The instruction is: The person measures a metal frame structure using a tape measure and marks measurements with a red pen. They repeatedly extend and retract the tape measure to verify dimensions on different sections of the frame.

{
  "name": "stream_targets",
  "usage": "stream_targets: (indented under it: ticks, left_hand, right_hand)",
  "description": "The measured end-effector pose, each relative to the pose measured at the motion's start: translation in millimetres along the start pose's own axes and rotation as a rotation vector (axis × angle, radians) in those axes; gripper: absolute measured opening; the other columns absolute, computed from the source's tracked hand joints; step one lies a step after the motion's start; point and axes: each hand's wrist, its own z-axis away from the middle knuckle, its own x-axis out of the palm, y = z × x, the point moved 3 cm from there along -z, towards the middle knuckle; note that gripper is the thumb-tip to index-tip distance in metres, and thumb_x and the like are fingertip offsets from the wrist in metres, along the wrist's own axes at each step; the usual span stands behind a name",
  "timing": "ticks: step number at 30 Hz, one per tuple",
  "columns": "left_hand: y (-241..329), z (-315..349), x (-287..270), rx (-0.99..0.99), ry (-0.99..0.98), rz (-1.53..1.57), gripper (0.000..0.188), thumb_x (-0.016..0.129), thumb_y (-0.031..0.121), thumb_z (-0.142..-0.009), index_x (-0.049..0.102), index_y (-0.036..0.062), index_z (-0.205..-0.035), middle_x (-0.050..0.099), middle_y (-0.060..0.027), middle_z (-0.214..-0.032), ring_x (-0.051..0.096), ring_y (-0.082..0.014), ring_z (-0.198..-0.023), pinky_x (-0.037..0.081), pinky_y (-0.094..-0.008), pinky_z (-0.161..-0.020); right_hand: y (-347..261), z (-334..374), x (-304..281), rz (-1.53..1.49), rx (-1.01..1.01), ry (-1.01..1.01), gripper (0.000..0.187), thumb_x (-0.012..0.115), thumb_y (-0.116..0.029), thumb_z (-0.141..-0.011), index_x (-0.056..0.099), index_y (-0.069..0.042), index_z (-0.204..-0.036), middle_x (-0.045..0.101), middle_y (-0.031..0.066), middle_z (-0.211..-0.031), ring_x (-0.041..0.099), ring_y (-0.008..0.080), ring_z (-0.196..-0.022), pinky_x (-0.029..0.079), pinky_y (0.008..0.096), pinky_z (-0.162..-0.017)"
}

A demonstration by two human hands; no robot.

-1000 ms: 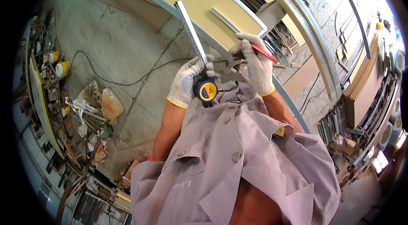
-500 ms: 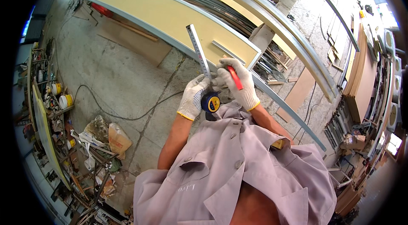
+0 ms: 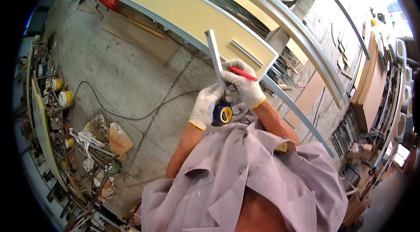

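My left hand (image 3: 206, 106), in a white knitted glove with a yellow cuff, closes round a blue and yellow tape measure (image 3: 223, 114) in front of my chest. Its silver marked blade (image 3: 214, 54) sticks out away from me, its far end over a long cream panel (image 3: 175, 2) with pale metal edging. My right hand (image 3: 247, 85), gloved alike, has a slim red pencil-like stick (image 3: 243, 73) lodged between thumb and fingers. Those fingers are bent close beside the blade. Whether they press on it is hidden.
Metal channel bars (image 3: 302, 28) run beyond the panel. Brown boards (image 3: 372, 70) are stacked at the right. A dark cable (image 3: 144, 120) curves over the concrete floor, near scrap and a torn paper bag (image 3: 120, 140). Shelves with white-yellow tubs (image 3: 65, 97) line the left.
Both hands have shifted slightly right with the tape measure, and its blade stands more upright. The red stick has swung from steep to nearly level in my right hand.
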Motion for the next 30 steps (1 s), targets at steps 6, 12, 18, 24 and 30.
stream_targets:
  ticks: [6, 12, 18, 24, 30]
  left_hand:
    - [5, 14, -15, 0.09, 0.1, -0.001, 0.02, 0.058, 0.013, -0.106, 0.065, -0.001, -0.119, 0.069, -0.0084, -0.096, 0.068, -0.0183, -0.082, 0.059, -0.0339, -0.078]
    - [12, 0, -48, 0.146, 0.073, 0.212, 0.017, 0.059, 0.008, -0.104, 0.066, -0.0022, -0.117, 0.067, -0.0097, -0.096, 0.065, -0.0202, -0.083, 0.059, -0.0379, -0.083]
    - [4, -19, -41, -0.012, -0.111, 0.254, 0.021, 0.054, 0.014, -0.107, 0.064, 0.0004, -0.12, 0.066, -0.0101, -0.101, 0.065, -0.0234, -0.09, 0.056, -0.045, -0.092]
    - [-24, -15, 5, -0.115, -0.225, 0.183, 0.018, 0.055, 0.014, -0.107, 0.064, 0.0001, -0.113, 0.064, -0.012, -0.099, 0.064, -0.025, -0.091, 0.056, -0.0449, -0.09]
    - [-68, -1, 40, -0.281, -0.276, 0.086, 0.019, 0.053, 0.021, -0.109, 0.058, 0.0065, -0.119, 0.06, -0.0064, -0.1, 0.062, -0.0224, -0.093, 0.053, -0.05, -0.096]
  right_hand:
    - [11, -10, -7, -0.001, -0.184, 0.122, 0.031, 0.075, -0.012, -0.092, 0.063, 0.001, -0.117, 0.07, 0.0068, -0.095, 0.065, 0.011, -0.084, 0.054, 0.0261, -0.073]
    - [-16, 4, -41, -0.203, -0.217, 0.148, 0.029, 0.071, -0.01, -0.094, 0.06, 0.002, -0.118, 0.07, 0.0105, -0.097, 0.068, 0.0153, -0.084, 0.057, 0.0292, -0.076]
    - [1, 28, -71, -0.36, -0.215, 0.261, 0.033, 0.073, -0.012, -0.093, 0.062, 0.002, -0.121, 0.07, 0.0102, -0.101, 0.071, 0.0189, -0.089, 0.059, 0.0312, -0.077]
    - [19, 70, -104, -0.526, -0.207, 0.277, 0.026, 0.069, -0.007, -0.097, 0.06, -0.003, -0.121, 0.069, 0.0084, -0.106, 0.07, 0.0176, -0.089, 0.06, 0.0311, -0.079]
    - [31, 116, -152, -0.628, -0.33, 0.314, 0.029, 0.069, -0.008, -0.097, 0.059, -0.003, -0.125, 0.07, 0.0091, -0.102, 0.072, 0.0173, -0.087, 0.06, 0.0304, -0.075]
